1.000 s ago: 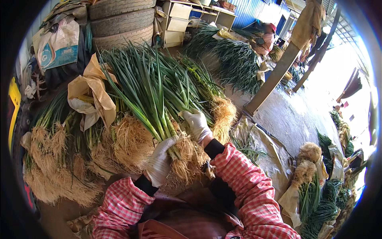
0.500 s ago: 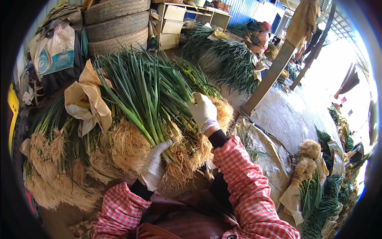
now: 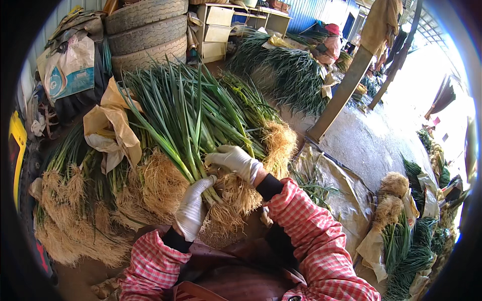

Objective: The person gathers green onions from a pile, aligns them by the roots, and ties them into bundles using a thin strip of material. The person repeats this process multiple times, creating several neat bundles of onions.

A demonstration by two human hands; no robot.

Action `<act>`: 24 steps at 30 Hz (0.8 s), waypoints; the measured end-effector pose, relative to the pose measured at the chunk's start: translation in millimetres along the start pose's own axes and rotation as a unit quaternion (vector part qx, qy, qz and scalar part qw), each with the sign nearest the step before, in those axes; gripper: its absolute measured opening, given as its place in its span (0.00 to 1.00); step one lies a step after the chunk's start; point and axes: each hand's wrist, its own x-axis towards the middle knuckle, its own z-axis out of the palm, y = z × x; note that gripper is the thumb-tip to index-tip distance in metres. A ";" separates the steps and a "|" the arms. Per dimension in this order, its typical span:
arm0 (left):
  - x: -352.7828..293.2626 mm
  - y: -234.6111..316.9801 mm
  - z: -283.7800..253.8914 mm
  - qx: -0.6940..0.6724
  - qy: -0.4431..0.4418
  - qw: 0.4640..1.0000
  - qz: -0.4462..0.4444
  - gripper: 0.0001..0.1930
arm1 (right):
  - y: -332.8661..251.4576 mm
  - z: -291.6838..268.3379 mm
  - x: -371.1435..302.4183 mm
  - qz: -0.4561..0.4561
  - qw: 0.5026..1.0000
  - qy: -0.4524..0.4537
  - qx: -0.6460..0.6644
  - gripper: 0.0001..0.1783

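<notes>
Low in the middle, my left hand (image 3: 192, 208), in a white glove, is wrapped round a bunch of green onions (image 3: 182, 143) just above the roots. Their long dark leaves point up and away, and pale roots hang below the fist. My right hand (image 3: 235, 161), gloved too, has its fingers curled beside the bunch's lower stems; whatever they pinch is hidden. Under and behind the bunch lies a pile of more green onions (image 3: 241, 103), with a tangled root mass (image 3: 279, 143) at its right.
More rooted onions (image 3: 75, 220) lie at left beside a tan sheet (image 3: 113, 133). Stacked tires (image 3: 148, 37) and a drawer cabinet (image 3: 216, 32) stand behind. A slanted post (image 3: 341, 95) rises at right. Another person (image 3: 330, 45) is among far onion heaps. Bundles (image 3: 396, 226) lie at lower right.
My right hand has moved down and left, from the leaves right of the bunch to its lower stems. My left hand keeps its hold in nearly the same place.
</notes>
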 end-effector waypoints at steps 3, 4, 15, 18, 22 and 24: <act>1.3 9.7 -8.0 0.019 0.002 1.000 0.018 0.17 | -36.8 -11.1 -21.9 0.009 0.999 0.052 0.014 0.16; -3.4 18.9 -8.3 0.038 -0.024 0.998 0.040 0.16 | -48.4 -17.7 -31.4 -0.023 0.998 0.037 0.047 0.15; -28.3 31.1 3.8 -0.020 0.068 0.997 -0.003 0.18 | -30.1 -10.4 -25.1 -0.105 0.956 -0.089 0.258 0.21; -10.3 -10.8 -17.4 -0.053 0.027 0.998 -0.030 0.16 | -18.3 20.4 -25.9 -0.043 0.958 -0.066 0.274 0.22; -9.5 -20.2 -7.7 -0.106 0.056 0.991 -0.056 0.14 | 9.2 27.3 -6.0 -0.038 0.952 -0.110 0.284 0.26; -14.3 -11.4 3.1 -0.116 0.067 0.989 -0.066 0.13 | 5.0 25.2 -11.5 -0.043 0.952 -0.118 0.278 0.26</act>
